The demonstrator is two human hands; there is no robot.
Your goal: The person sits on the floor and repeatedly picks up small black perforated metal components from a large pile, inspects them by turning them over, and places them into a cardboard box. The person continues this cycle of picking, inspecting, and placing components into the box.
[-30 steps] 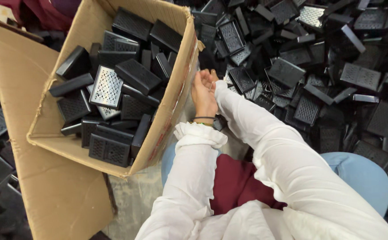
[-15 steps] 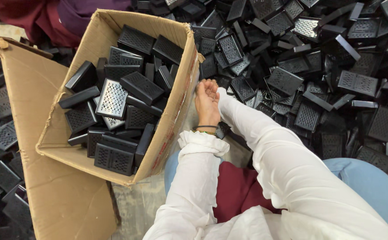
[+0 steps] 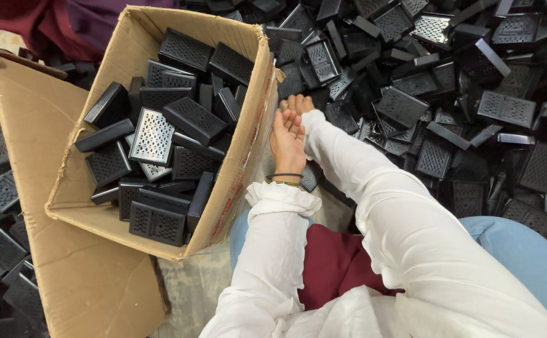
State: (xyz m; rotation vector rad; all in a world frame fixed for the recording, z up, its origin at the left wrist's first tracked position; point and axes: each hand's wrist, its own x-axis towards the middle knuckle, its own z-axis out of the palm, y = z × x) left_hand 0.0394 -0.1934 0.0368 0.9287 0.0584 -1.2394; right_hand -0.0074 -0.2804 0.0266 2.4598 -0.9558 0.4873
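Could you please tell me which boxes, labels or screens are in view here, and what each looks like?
Cardboard box: left of the left hand, open-topped, brown, red tape down its near side, filled with black perforated cases.
Flattened cardboard sheet: under and left of the box, plain brown.
No labels or screens visible.

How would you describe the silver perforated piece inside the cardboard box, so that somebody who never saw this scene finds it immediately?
Start at the large open cardboard box on the left, filled with black perforated cases. Look near the middle of its contents, slightly toward the left wall. There lies the silver perforated piece, a flat rectangle with rows of small holes. It is the one bright metallic thing showing among the dark cases in the box.
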